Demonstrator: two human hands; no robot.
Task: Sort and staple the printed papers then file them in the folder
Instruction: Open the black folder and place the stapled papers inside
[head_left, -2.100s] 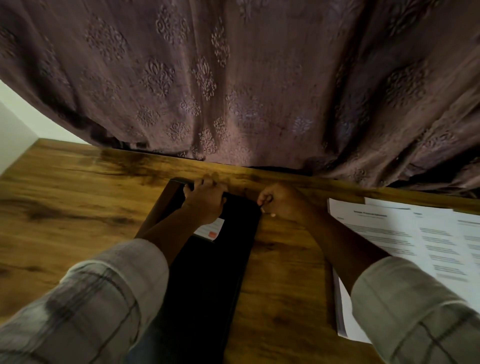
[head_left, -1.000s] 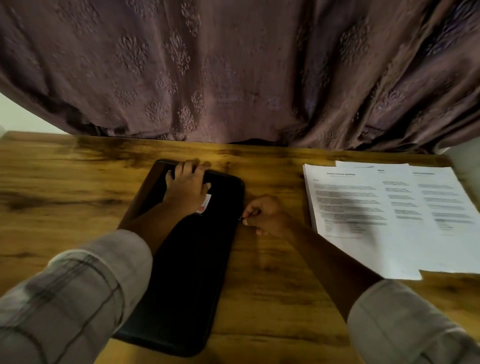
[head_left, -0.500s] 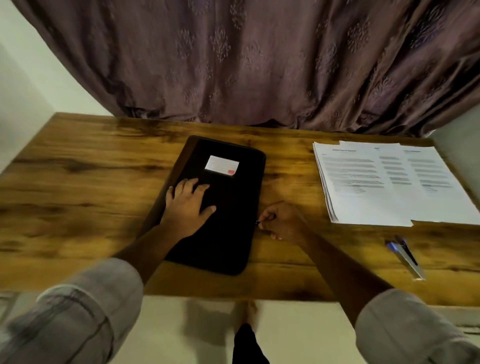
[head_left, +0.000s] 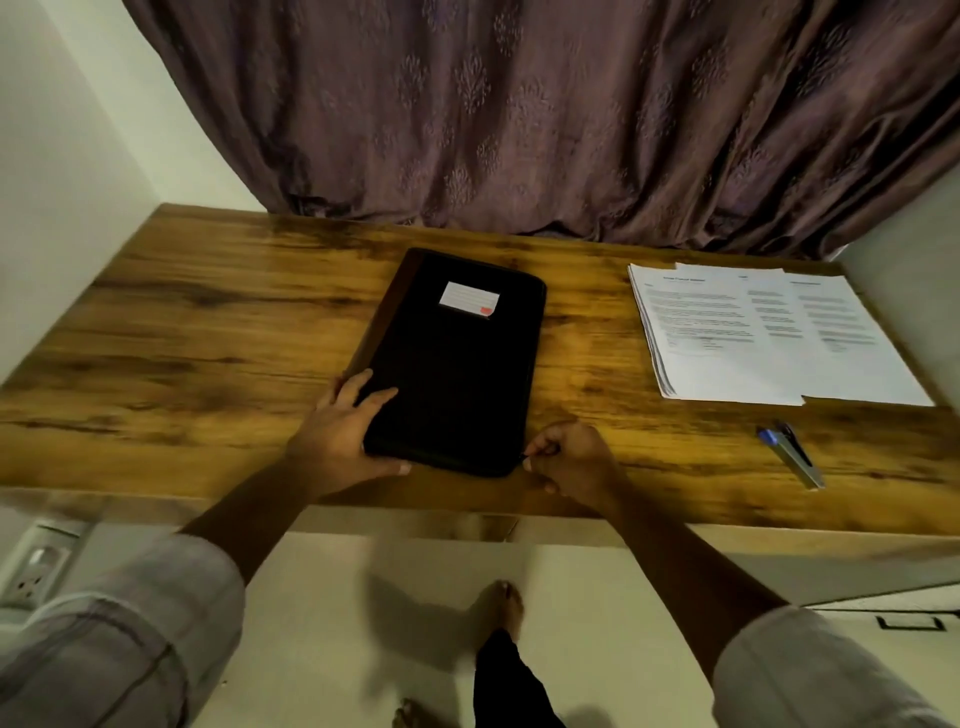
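A black zippered folder (head_left: 457, 364) with a white label (head_left: 469, 300) lies flat on the wooden table (head_left: 208, 332). My left hand (head_left: 343, 431) grips the folder's near left corner, fingers on top and thumb along the front edge. My right hand (head_left: 571, 457) pinches the small zipper pull (head_left: 524, 457) at the folder's near right corner. Printed papers (head_left: 769, 332) lie in overlapping stacks at the table's right. A stapler (head_left: 792, 454), silver with a blue and black end, rests near the front edge below the papers.
A purple patterned curtain (head_left: 519, 114) hangs behind the table. White walls stand to the left and right. Below the table edge are a pale floor and my bare foot (head_left: 501, 608). A wall socket (head_left: 31, 571) sits low on the left.
My right hand has drawn the zipper pull from the folder's far corner down its right side to the near corner. My left hand slid from the label end to the near left corner.
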